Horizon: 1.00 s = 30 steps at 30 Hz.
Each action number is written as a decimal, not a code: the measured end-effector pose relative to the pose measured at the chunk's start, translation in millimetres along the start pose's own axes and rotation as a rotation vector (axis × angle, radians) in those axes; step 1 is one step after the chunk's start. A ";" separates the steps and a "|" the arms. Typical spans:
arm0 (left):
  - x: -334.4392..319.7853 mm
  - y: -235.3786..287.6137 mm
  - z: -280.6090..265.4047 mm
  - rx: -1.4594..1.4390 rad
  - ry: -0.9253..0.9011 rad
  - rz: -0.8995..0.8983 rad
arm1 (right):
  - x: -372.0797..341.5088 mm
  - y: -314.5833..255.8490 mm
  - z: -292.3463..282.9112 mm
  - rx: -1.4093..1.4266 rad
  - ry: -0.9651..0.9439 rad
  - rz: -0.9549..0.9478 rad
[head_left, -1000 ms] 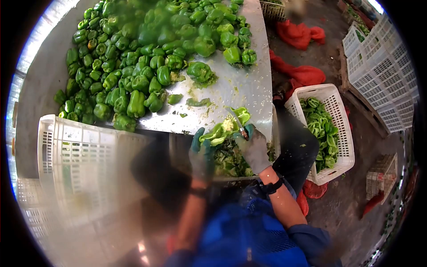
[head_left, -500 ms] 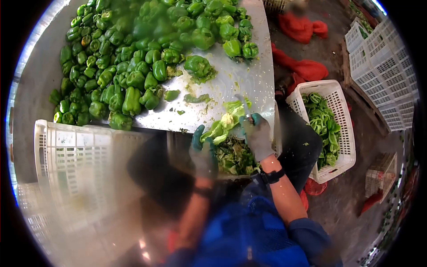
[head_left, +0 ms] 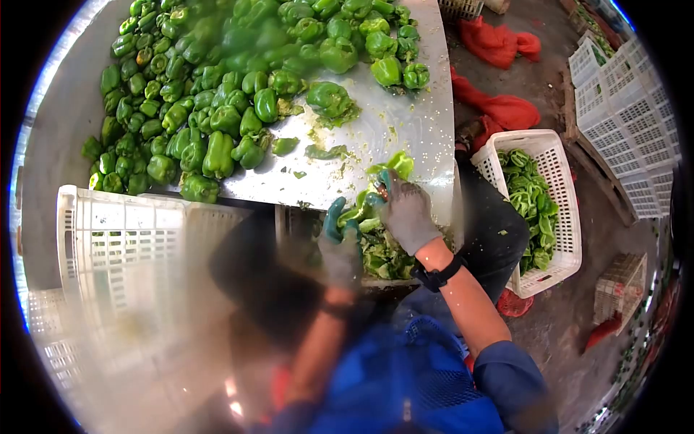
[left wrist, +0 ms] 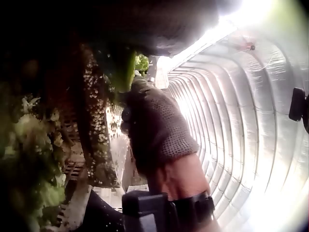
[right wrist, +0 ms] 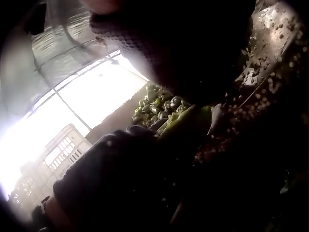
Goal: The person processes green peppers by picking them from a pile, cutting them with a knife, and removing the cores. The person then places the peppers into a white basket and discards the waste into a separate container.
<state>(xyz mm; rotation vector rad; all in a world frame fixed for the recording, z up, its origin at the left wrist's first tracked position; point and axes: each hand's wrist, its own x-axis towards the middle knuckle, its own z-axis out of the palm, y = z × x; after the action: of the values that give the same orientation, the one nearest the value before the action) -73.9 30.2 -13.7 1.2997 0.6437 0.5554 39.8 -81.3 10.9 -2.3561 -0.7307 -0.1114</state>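
Observation:
My gloved left hand (head_left: pixel 340 249) holds one end of a split green bell pepper (head_left: pixel 396 166) in the head view, above a container of pepper scraps (head_left: pixel 387 254) at the table edge. My gloved right hand (head_left: pixel 408 215) is curled at the pepper's other side, its fingers close to the left hand's. It grips a small knife, whose blade is mostly hidden now. In the left wrist view the gloved hand (left wrist: pixel 159 128) is beside a green pepper piece (left wrist: pixel 126 72). The right wrist view is dark, with a pepper piece (right wrist: pixel 186 123) between the hands.
A large heap of green bell peppers (head_left: pixel 217 155) covers much of the metal table (head_left: pixel 423 130). To the right, a white crate (head_left: pixel 571 231) holds cut peppers. White crates (head_left: pixel 622 108) are stacked beyond, near red netting (head_left: pixel 506 108). Another white crate (head_left: pixel 119 217) stands left.
The right hand has turned inward and moved closer to the left, covering the knife blade that showed earlier. The pepper is now more hidden between the hands.

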 end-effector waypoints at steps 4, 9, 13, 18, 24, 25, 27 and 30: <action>3.3 -13.7 -20.7 -0.095 -0.044 -0.086 | 4.7 7.1 4.5 -0.015 -0.122 0.051; -19.9 -6.1 -53.5 -0.043 -0.097 -0.093 | 13.4 4.6 13.9 0.018 0.011 0.086; -22.6 -1.6 -47.0 0.132 -0.025 0.022 | -3.3 -21.4 -11.4 0.147 0.032 0.051; -29.7 -15.1 -26.7 0.043 -0.125 0.083 | -52.8 0.2 25.4 0.180 -0.060 -0.026; -29.3 -18.7 -24.3 0.030 -0.192 0.129 | -57.1 -6.0 -3.7 0.297 -0.144 0.154; -29.5 -26.5 -26.9 -0.032 -0.196 0.147 | -59.9 -3.6 -3.5 0.341 -0.175 0.184; -28.2 -33.2 -30.3 0.013 -0.209 0.145 | -66.6 -1.3 -8.6 0.382 -0.192 0.210; -26.7 -26.9 -16.9 -0.039 -0.136 0.069 | -81.2 5.9 -16.0 0.382 -0.192 0.168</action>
<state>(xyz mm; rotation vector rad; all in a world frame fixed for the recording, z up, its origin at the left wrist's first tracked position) -104.2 18.2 -39.3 1.3145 0.4748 0.5285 -23.7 -133.5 -1.2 -2.0648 -0.5803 0.3049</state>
